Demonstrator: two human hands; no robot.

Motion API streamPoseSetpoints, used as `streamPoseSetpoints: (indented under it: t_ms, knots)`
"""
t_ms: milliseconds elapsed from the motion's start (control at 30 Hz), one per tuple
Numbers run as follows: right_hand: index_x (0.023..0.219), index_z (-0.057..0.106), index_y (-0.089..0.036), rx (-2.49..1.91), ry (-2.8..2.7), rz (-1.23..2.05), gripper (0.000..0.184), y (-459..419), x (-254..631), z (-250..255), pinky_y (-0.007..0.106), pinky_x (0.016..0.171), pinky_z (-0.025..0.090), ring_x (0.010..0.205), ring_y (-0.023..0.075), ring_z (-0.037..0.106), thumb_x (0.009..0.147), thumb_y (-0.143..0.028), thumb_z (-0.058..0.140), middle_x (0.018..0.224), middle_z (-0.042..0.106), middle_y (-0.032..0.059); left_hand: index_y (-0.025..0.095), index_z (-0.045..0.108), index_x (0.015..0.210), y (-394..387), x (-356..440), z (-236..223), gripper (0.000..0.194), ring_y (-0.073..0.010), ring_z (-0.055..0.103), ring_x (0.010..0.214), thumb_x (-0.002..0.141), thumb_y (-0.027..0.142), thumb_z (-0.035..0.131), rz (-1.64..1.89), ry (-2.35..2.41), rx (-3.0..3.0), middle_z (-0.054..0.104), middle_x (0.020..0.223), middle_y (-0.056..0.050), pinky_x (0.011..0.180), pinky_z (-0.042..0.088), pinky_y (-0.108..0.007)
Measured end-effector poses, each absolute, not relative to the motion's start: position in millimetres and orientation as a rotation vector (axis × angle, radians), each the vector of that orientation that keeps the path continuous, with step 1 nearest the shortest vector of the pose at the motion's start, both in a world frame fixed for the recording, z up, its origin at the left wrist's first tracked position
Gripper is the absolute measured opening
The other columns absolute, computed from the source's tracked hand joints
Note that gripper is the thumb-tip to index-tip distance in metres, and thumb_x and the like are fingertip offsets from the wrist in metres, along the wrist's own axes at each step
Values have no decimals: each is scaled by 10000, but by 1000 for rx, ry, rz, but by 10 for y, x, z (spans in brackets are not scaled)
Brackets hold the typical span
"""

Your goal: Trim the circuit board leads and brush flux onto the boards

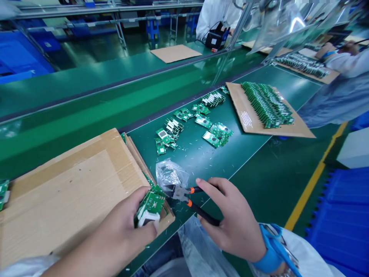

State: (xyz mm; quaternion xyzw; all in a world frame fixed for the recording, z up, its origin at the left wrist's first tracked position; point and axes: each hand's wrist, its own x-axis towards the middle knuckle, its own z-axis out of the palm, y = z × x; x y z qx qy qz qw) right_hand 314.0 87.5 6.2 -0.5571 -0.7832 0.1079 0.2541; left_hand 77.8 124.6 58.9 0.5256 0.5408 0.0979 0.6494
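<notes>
My left hand (127, 221) grips a green circuit board (155, 202) with a white part on its lower end, above the corner of a cardboard sheet. Other boards may sit under it; my fingers hide them. In my right hand (230, 215) is a pair of cutting pliers (180, 193) with black and orange handles, its handles spread apart. The plier jaws are at the right edge of the held board; whether they touch it I cannot tell. Just beyond the jaws lies a clear plastic bag (171, 174). A blue band (269, 250) circles my right wrist.
Loose circuit boards (217, 134) and small clippings lie on the green table (138, 132). Stacked cardboard (77, 184) fills the left side. Further right, a cardboard sheet (250, 125) bears rows of boards (266, 104). A co-worker's sleeve (350, 63) is at upper right.
</notes>
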Motion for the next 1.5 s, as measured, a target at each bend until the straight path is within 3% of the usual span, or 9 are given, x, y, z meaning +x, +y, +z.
streamPoseSetpoints:
  t_ms: [200,667,833,1000,1100,1267,1500]
  knots:
    - [1254,461,-170,-1474,-2162,212,564,890,3088,83,405,654,487,856,262,534,698,-208,548,1013,514,136,222,514,1161,1163,851,681,467,-180,576,811,704,297,575,306,1364,1317,640,986,-7,726,483,-252]
    - [1173,548,-173,-1397,-2074,90,448,916,3037,16,347,556,466,708,212,562,732,-227,608,890,590,102,252,478,1087,1064,856,511,316,-153,611,779,774,249,521,346,1353,1568,658,931,16,716,517,-230]
    - [1165,575,-176,-1409,-2097,154,455,919,3048,25,305,515,452,665,192,583,711,-192,608,850,622,80,228,513,1018,1101,910,541,267,-173,609,778,756,275,536,309,1371,1463,663,904,1,736,511,-272]
    - [1129,614,-199,-1482,-2139,415,425,971,3104,134,257,449,433,575,151,566,706,-237,627,741,602,25,195,519,1135,1212,939,601,397,-201,620,884,757,315,538,247,1336,1247,665,1047,-44,797,503,-304]
    - [1181,573,-202,-1476,-2047,535,462,1000,3163,155,238,509,485,657,141,591,727,-264,633,823,607,35,195,520,1163,1214,914,589,445,-201,621,923,727,280,551,261,1332,1261,663,1077,-40,812,501,-290]
    - [1223,513,-174,-1445,-2057,270,522,1006,3217,88,346,660,525,834,216,589,720,-258,622,976,576,107,239,523,1141,1048,858,559,464,-196,647,872,680,270,569,409,1411,1463,686,935,5,650,518,-217]
    - [1179,496,-180,-1243,-2115,57,487,1006,3188,85,370,621,455,777,214,512,715,-249,625,948,529,110,277,509,1125,911,755,556,429,-142,666,795,700,225,535,491,1356,1620,686,937,26,619,521,-168]
